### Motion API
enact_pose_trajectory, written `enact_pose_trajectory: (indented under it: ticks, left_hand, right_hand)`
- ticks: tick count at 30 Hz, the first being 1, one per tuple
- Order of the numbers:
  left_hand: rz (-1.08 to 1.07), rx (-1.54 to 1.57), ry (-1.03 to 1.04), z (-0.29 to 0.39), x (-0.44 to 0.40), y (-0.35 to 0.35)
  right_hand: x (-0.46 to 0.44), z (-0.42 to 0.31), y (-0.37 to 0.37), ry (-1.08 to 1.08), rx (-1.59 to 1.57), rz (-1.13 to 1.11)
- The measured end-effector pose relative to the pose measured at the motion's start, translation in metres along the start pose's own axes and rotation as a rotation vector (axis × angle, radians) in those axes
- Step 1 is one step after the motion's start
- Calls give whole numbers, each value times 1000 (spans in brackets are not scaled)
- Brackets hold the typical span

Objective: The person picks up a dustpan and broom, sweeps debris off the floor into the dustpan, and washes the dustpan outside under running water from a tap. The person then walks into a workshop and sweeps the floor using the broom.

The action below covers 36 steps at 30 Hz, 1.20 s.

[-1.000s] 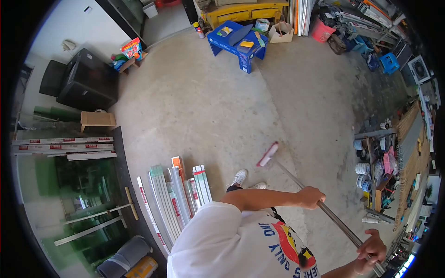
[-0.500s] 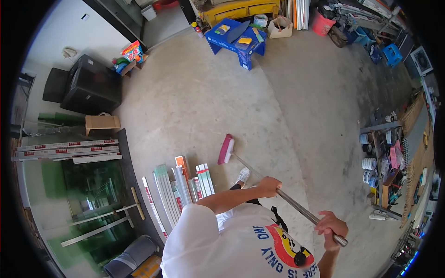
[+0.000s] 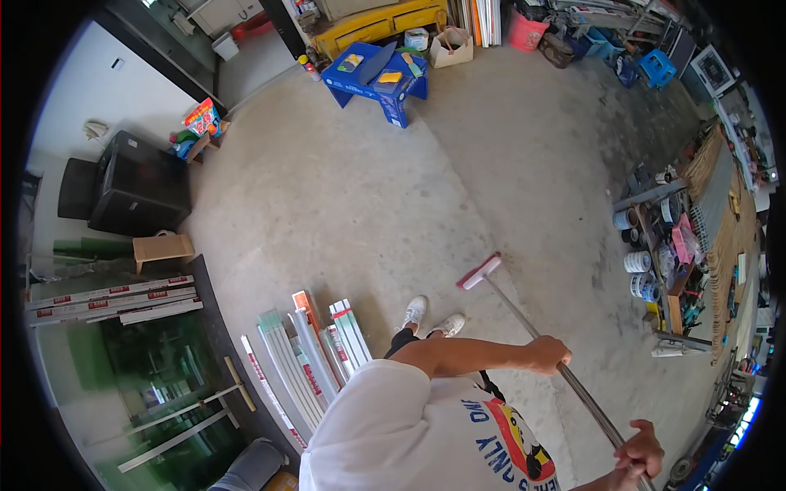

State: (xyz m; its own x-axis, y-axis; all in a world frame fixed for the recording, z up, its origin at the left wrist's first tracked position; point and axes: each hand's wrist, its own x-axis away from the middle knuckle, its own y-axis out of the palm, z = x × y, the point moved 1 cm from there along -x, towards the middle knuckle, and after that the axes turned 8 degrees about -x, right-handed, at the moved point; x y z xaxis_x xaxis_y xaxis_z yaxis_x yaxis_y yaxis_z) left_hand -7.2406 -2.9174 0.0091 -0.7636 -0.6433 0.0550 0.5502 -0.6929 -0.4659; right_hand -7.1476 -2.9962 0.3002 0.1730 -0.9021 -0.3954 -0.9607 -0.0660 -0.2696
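Observation:
A broom (image 3: 481,272) with a pale pink head and dark pink bristles rests on the concrete floor, right of my white shoes (image 3: 416,311). Its long metal handle runs down to the lower right. My left hand (image 3: 548,354) is wrapped round the middle of the handle, the arm reaching across my body. Close to the handle's top end, my right hand (image 3: 641,450) grips it, with some fingers partly raised. The tip of the handle lies near the lower edge of view.
Long packaged strips (image 3: 315,352) lie left of my feet. Ahead stands a blue low table (image 3: 368,86) with small items on it. A black appliance (image 3: 141,184) is at the left wall. On the right, a cluttered shelf (image 3: 655,245) holds cans and tools.
The broom head has moved right across the floor, from left of my shoes to their right. Both hands have shifted right with the handle, and the right hand is lower. The view has shifted slightly.

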Motion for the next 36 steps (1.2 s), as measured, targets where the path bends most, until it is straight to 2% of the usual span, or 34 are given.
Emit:
enact_pose_trajectory:
  ticks: [1, 3, 4, 8, 10, 13, 14, 18, 28, 31, 36]
  left_hand:
    - [25, -3, -8, 7, 8, -5]
    - [70, -10, -28, 14, 29, -14]
    - [42, -8, -118, 11, 42, -24]
    - [111, -111, -388, -62, 95, -23]
    - [164, -168, -483, -87, 126, -25]
    - [146, -120, -496, -124, 153, -11]
    - [129, -114, -515, -128, 156, -9]
    - [50, -111, -425, -128, 135, 5]
    - [-124, -101, -117, -67, 39, 43]
    - [-181, -23, 24, -46, 4, 65]
    - [-288, 5, 141, -18, -44, 89]
  right_hand:
    - [1, -5, -11, 5, -89, 30]
    - [7, 23, -42, -99, -231, -50]
    - [10, 36, -46, -149, -298, -89]
    - [-2, 97, 15, 101, -662, -30]
    - [-5, 121, 44, 169, -679, -151]
    - [0, 133, 75, 203, -647, -214]
    - [3, 132, 78, 231, -645, -169]
    - [23, 118, 72, 283, -580, 2]
    - [78, 63, 23, 251, -258, 525]
    - [83, 47, 13, 238, -105, 557]
    - [70, 31, 16, 211, 136, 412]
